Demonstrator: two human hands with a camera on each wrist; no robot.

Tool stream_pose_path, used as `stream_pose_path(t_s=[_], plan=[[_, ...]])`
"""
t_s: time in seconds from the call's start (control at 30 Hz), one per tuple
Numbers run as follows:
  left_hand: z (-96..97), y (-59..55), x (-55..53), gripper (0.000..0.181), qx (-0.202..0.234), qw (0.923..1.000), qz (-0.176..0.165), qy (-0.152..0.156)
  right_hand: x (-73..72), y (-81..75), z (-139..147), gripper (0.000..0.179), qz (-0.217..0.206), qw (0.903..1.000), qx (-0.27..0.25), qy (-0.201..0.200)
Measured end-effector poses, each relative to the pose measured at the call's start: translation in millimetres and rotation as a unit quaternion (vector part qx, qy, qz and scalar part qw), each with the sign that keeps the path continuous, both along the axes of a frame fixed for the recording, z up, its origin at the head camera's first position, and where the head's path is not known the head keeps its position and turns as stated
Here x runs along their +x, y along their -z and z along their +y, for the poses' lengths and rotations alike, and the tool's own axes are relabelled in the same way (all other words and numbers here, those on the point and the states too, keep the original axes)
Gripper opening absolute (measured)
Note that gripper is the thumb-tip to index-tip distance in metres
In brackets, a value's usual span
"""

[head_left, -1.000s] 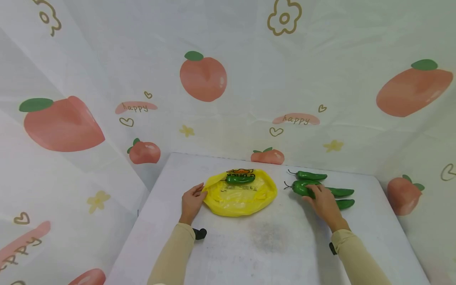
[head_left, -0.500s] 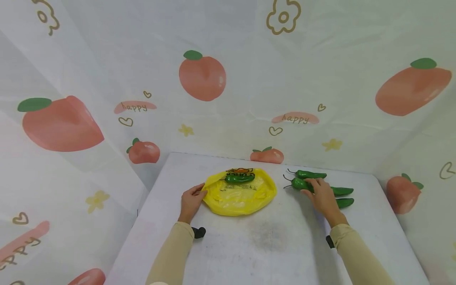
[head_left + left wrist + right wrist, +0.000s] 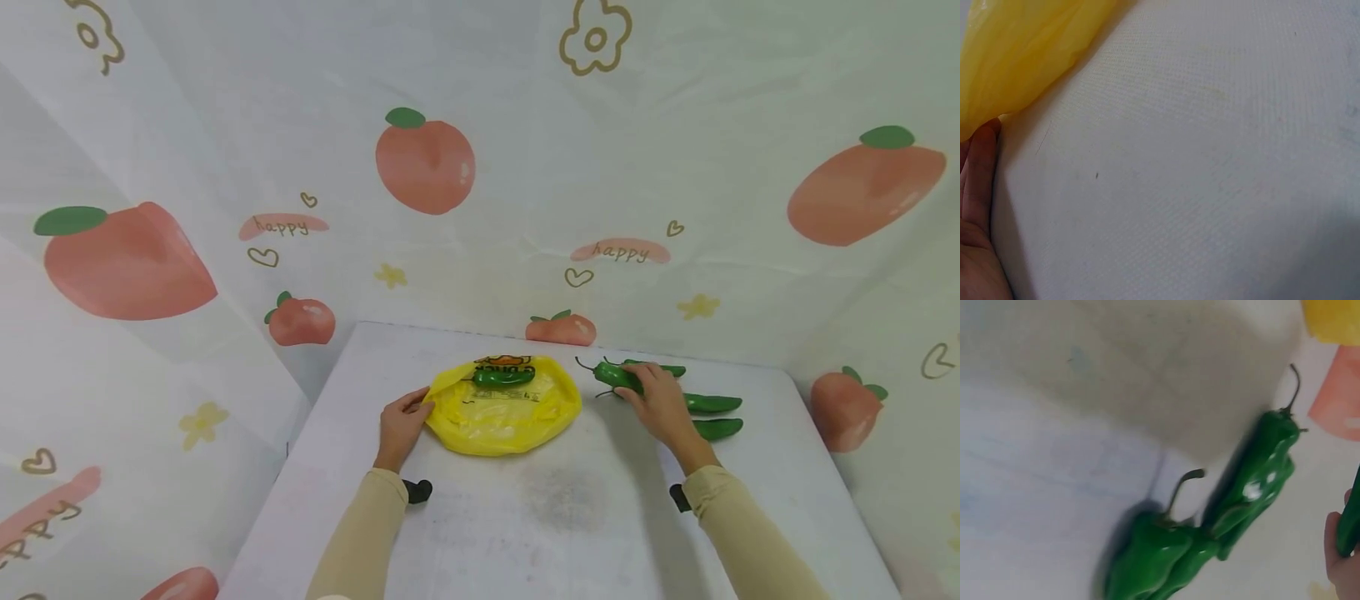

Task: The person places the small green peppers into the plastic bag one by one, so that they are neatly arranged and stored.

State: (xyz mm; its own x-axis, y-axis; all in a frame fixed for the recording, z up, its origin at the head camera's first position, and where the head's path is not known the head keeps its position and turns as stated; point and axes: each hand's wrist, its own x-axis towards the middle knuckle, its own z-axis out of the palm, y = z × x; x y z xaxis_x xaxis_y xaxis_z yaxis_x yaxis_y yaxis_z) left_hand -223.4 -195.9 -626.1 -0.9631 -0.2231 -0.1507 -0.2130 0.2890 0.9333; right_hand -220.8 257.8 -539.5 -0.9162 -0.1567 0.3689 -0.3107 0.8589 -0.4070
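Note:
In the head view, my left hand (image 3: 402, 427) pinches the left edge of a yellow plastic bag (image 3: 491, 442), its mouth spread wide on the table. In the left wrist view, the fingers (image 3: 982, 162) meet the edge of that bag (image 3: 1029, 56). Inside the bag lies a green chili pepper (image 3: 502, 378). My right hand (image 3: 666, 408) grips another green chili pepper (image 3: 609, 372), stem pointing left, to the right of the bag. The right wrist view catches this held pepper (image 3: 1350, 522) at its right edge, with several other peppers (image 3: 1266, 462) below on the table.
Behind the right hand, a pepper (image 3: 675, 370) lies near the table's back edge. Two more peppers, one (image 3: 714, 404) above the other (image 3: 717, 429), lie to its right. A white cloth (image 3: 495, 275) printed with peaches stands around the white table (image 3: 480, 533).
My right hand has lifted a chili pepper off the group and carried it a little left and up, toward the bag. The left hand stays at the bag's edge.

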Motion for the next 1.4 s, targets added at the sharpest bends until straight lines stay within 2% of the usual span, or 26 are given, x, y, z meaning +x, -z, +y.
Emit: stream_pose_path(t_s=[0.2,0.4,0.53,0.83,1.13,1.4], plan=[[1.5,-0.9,-1.3,0.037,0.000,1.0000,-0.008,0.006,-3.0,-5.8,-8.4,0.041,0.025,0.9996,0.004,-0.009],[1.4,-7.3,1.1,0.038,-0.012,0.9998,-0.015,0.002,-6.1,-12.5,-20.8,0.043,-0.027,0.9994,0.023,0.000],[-1.7,-5.4,2.2,0.038,-0.016,0.9998,-0.015,-0.004,-9.7,-17.6,-30.6,0.044,-0.039,0.9991,0.019,-0.001],[0.0,-1.4,2.0,0.037,-0.020,0.9997,-0.009,-0.008,-11.9,-25.3,-43.5,0.043,-0.036,0.9989,0.022,-0.021],[1.5,1.2,-1.8,0.036,-0.019,0.9998,-0.008,-0.005,-10.6,-31.4,-58.8,0.040,0.004,0.9984,0.019,-0.053],[1.5,-0.6,-0.3,0.035,-0.018,0.9997,-0.002,-0.013,-14.7,-34.8,-77.9,0.042,-0.016,0.9963,0.034,-0.077]])
